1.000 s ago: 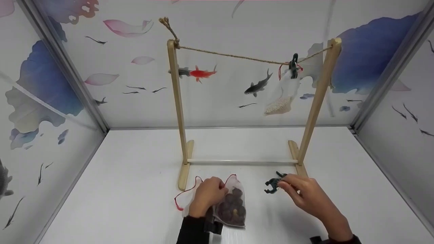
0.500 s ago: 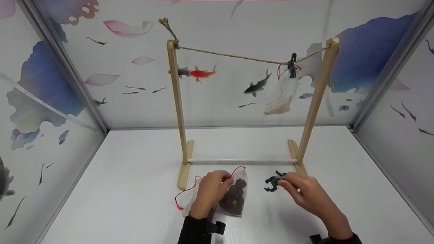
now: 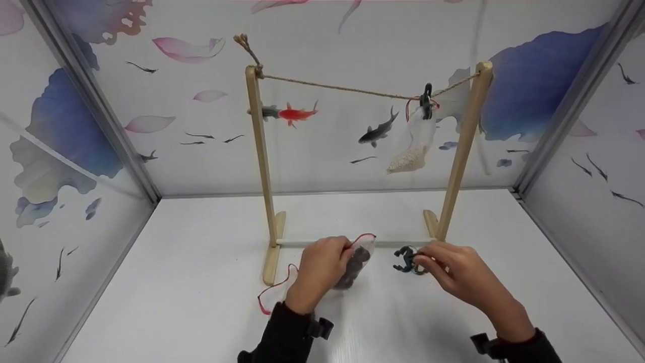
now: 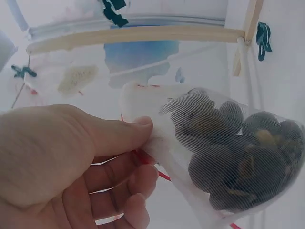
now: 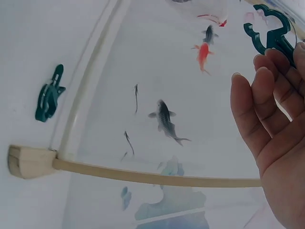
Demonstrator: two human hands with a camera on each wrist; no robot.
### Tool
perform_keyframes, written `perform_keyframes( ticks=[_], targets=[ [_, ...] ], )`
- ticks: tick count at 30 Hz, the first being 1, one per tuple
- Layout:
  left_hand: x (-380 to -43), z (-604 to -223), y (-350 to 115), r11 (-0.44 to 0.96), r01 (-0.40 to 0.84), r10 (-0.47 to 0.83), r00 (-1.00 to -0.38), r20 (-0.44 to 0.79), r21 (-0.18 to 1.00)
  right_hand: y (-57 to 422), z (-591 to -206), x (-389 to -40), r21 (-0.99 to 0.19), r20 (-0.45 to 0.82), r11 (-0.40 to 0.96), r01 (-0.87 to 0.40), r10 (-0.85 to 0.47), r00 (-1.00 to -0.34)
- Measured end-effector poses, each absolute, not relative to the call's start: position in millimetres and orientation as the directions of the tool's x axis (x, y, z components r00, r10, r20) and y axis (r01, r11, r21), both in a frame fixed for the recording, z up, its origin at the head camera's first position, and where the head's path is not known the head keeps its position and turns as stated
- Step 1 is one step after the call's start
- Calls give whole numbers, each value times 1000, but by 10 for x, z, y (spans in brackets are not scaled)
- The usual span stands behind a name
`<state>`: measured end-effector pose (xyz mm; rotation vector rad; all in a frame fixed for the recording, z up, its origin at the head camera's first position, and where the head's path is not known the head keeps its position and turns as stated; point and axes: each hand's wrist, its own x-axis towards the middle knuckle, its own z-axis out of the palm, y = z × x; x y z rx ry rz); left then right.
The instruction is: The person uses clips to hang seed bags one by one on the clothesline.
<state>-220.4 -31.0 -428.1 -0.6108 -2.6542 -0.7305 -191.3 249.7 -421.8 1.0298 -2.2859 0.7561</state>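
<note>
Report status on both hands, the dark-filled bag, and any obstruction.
Left hand pinching mesh bag, dark round pieces inside. Right hand holding green clip, jaws apart. Nothing seen between bag and clip.

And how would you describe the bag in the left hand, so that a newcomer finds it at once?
Find the wooden rack. In front of it, the left hand pinches a see-through mesh bag. Unlike the hanging bag on the rope, with its pale grains, it holds dark round pieces.
</note>
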Motion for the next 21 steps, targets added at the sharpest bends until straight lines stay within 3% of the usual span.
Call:
perform_keyframes(
  ticks=[4, 12, 21],
  targets=[
    [-2262, -3958, -326, 800, 524, 381, -820, 427, 293, 2532, -3954, -1918, -166, 679, 554, -816, -536, -502],
    [-2430, -3349, -417, 785, 620, 525, -675, 518, 12, 2484, -3489, -1791, 49, 736, 579, -814, -571, -363],
    [-2572, -2749, -435, 759, 651, 534, -616, 579, -8, 2375, -2828, -1895, 193, 765, 575, -795, -596, -245]
  ],
)
